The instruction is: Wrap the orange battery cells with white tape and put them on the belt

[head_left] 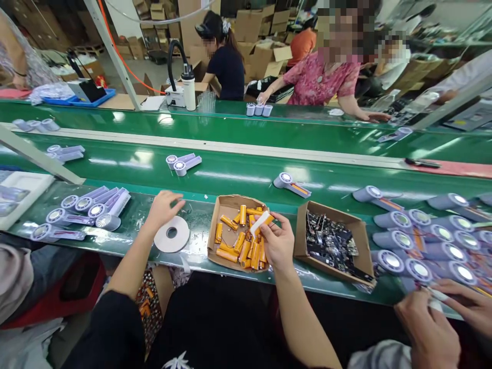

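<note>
Left hand: left hand (164, 209) just left of the frame's centre, above the counter (198, 230), its fingers loosely apart; what lies beneath the palm is hidden.
Right hand: right hand (280, 242) right of centre, thumb and fingers pinched on a battery (270, 219).
Held battery: orange, tilted over the right side of the battery box, its lower end partly covered by the fingers.
White strip: strip (261, 224) lying along the held battery; whether it is stuck down, I cannot tell.
Tape: white roll (160, 240) flat on the counter, just below the left hand.
Battery box: cardboard box (226, 205) at centre, orange batteries (246, 248) heaped inside; the right hand hides part of its right side.
Parts box: second box (302, 241) to the right, dark small parts (330, 238) too tangled to tell singly.
Fans: lilac fans (83, 204) grouped at middle left; more fans (398, 239) at the right, some cut off by the edge.
Neighbour: co-worker's hands (428, 323) at lower right, around something white, hard to make out.
Lap: orange pieces (145, 308) on patterned cloth, lower left, partly hidden by the left arm.
</note>
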`<move>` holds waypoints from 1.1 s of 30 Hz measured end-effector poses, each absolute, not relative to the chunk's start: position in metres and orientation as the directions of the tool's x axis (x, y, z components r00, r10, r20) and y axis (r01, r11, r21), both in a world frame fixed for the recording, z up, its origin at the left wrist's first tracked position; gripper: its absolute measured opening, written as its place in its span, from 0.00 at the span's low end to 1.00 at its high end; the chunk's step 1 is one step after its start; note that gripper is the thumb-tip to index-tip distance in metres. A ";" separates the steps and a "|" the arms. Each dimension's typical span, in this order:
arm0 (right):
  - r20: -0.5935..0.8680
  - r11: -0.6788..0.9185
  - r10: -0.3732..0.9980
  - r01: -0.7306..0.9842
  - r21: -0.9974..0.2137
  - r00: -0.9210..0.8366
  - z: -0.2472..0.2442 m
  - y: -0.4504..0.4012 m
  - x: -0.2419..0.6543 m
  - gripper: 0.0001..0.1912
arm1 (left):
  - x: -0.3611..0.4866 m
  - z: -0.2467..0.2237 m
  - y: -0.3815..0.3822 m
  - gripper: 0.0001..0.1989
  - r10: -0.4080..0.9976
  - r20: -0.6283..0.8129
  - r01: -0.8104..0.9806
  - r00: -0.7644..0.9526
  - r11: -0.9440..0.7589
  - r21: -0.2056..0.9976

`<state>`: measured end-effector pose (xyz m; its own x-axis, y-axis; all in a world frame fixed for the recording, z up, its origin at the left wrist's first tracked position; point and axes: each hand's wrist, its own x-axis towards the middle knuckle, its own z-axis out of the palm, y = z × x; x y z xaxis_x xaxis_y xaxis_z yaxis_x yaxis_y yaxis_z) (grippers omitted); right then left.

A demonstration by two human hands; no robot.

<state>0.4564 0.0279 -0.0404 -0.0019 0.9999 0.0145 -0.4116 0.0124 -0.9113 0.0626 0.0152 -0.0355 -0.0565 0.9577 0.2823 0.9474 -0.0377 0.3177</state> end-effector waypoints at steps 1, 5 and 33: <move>0.011 -0.001 1.000 -0.399 -0.917 -0.026 -0.040 0.030 0.457 0.31 | 0.066 -0.031 0.048 0.21 0.945 0.315 0.954 -0.092 -0.006 0.299; 0.013 -0.025 0.992 -0.292 -0.956 -0.128 -0.042 0.028 0.458 0.30 | 0.069 -0.021 0.155 0.21 0.947 0.297 0.986 -0.119 0.078 0.145; 0.209 0.459 0.869 0.574 -0.678 -0.448 -0.012 0.237 0.375 0.18 | 0.150 -0.075 0.262 0.19 0.968 -0.088 0.872 0.236 -0.172 0.458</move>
<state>0.3754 0.2373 -0.0118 -0.4479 0.8692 0.2094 0.5741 0.4591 -0.6780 0.1504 0.2616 -0.0751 0.2365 0.9677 -0.0876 0.8720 -0.1716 0.4584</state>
